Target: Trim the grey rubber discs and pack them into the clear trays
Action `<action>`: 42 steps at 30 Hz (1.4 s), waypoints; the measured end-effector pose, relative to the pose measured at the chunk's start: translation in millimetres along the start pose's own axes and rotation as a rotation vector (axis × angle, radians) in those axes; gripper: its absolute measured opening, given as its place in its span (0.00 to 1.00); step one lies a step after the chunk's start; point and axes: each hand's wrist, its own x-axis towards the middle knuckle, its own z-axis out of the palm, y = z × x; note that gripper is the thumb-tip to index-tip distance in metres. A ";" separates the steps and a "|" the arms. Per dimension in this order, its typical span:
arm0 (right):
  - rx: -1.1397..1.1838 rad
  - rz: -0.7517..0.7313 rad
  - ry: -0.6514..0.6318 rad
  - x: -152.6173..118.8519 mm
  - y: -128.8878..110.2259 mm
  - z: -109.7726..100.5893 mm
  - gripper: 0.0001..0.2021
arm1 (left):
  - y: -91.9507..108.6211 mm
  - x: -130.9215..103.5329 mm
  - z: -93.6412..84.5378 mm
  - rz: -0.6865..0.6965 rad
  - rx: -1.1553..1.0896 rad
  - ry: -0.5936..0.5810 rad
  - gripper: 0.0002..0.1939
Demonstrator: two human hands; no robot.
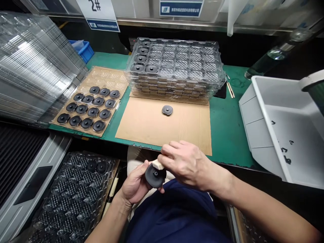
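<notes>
Pressure seemed best light and even, my right hand (183, 163) pinching a pale blocky piece (157, 164) against the round black disc (154, 179) my left hand (135, 185) clasped between thumb and fingers

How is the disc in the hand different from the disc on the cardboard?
The held disc is in the left hand; the loose disc lies on the cardboard. The right hand holds a pale block to the held disc; no hand touches the loose disc. Both look dark and rounded.
</notes>
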 end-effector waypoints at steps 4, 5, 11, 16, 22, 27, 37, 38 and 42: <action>0.011 -0.055 0.033 4.3 -6.0 0.8 0.07 | 3.3 1.5 1.1 0.018 -0.082 -0.003 0.18; 0.024 -0.006 0.050 4.0 -7.5 2.1 0.06 | 5.5 0.7 1.3 0.069 -0.084 0.032 0.18; 0.081 0.232 0.075 -3.5 -11.9 10.7 0.08 | 14.2 -3.2 -3.2 0.247 0.002 0.189 0.21; -0.001 0.042 -0.015 8.5 -9.7 1.9 0.06 | 6.6 2.2 -7.1 0.062 0.000 0.026 0.18; -0.015 -0.018 0.097 20.5 -13.1 5.5 0.05 | 7.0 6.4 -3.4 0.096 -0.189 0.035 0.11; 0.109 0.293 0.166 10.4 -17.4 21.8 0.12 | 15.4 1.7 -9.9 0.382 -0.100 0.164 0.21; -0.014 -0.074 0.011 26.9 -11.8 6.3 0.07 | -3.1 7.2 -23.4 -0.023 -0.113 -0.021 0.18; -0.024 -0.100 0.015 28.9 -11.3 6.4 0.06 | -3.0 8.0 -23.2 -0.010 -0.130 -0.021 0.17; 0.007 0.138 0.075 28.9 -12.3 13.5 0.08 | 5.7 7.7 -22.7 0.278 -0.166 0.075 0.17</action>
